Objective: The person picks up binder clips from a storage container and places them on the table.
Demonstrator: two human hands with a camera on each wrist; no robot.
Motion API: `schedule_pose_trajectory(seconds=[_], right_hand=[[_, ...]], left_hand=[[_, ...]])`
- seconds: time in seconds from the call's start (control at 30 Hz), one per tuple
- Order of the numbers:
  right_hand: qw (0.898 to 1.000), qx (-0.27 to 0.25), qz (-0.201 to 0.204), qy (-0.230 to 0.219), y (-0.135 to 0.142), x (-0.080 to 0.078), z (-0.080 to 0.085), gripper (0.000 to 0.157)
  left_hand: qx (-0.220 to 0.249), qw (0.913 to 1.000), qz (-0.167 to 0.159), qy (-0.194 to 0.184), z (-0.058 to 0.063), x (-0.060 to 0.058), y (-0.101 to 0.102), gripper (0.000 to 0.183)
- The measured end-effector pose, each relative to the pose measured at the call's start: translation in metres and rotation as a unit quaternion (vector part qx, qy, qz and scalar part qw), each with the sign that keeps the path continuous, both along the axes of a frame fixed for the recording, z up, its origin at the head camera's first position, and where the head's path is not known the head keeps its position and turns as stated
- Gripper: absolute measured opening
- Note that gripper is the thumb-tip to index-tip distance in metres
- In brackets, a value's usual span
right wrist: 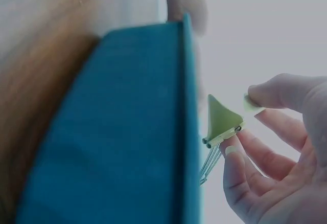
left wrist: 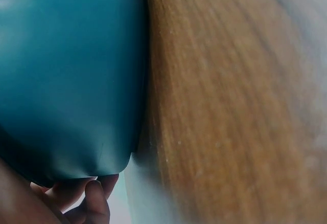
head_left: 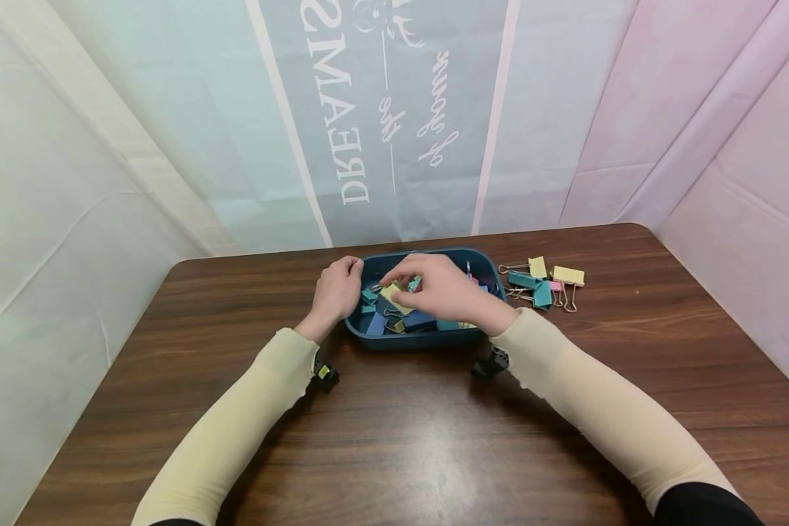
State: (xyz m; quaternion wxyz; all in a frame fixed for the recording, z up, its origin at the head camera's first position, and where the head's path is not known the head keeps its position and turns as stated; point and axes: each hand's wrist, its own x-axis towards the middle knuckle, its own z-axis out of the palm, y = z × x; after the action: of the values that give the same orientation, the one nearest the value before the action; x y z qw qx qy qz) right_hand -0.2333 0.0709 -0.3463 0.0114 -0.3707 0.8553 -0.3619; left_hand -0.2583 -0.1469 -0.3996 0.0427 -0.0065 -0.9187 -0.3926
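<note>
A dark teal plastic bin (head_left: 408,342) stands on the table with a mixed heap of binder clips in it. My left hand (head_left: 338,290) grips the bin's left end, its fingers curled at the rim; the left wrist view shows those fingers (left wrist: 95,198) against the bin's edge. Over the heap, my right hand (head_left: 440,285) has thumb and fingers spread apart. Close by its fingertips is a yellow binder clip (right wrist: 222,121), which seems to touch one finger, while a gap separates it from the upper digit. The right hand hides part of the heap.
On the brown wooden table (head_left: 394,431), right of the bin, lies a loose group of binder clips: yellow ones (head_left: 568,275), teal ones (head_left: 542,294) and a pink one (head_left: 556,286). A printed cloth backdrop (head_left: 394,146) rises behind the table's far edge.
</note>
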Motion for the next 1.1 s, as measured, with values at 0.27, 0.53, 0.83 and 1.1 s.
schedule_pose_trajectory(seconds=[0.27,0.53,0.83,1.1], right_hand=[[0.997,-0.020,-0.077,0.002,0.052,-0.004,0.013,0.025],[0.986,0.003,-0.169,0.009,0.126,-0.013,0.012,0.033],[0.975,0.084,-0.204,0.034,0.192,-0.010,-0.002,0.030],[0.973,0.154,-0.158,0.074,0.225,-0.007,-0.028,0.027]], left_hand=[[0.000,1.0000,0.002,-0.001,-0.001,-0.001,0.001,0.039],[-0.003,1.0000,0.001,-0.005,0.000,-0.002,0.002,0.039],[0.004,1.0000,0.000,-0.007,-0.001,-0.003,0.001,0.038],[0.013,0.9999,0.002,-0.010,0.003,-0.003,-0.001,0.037]])
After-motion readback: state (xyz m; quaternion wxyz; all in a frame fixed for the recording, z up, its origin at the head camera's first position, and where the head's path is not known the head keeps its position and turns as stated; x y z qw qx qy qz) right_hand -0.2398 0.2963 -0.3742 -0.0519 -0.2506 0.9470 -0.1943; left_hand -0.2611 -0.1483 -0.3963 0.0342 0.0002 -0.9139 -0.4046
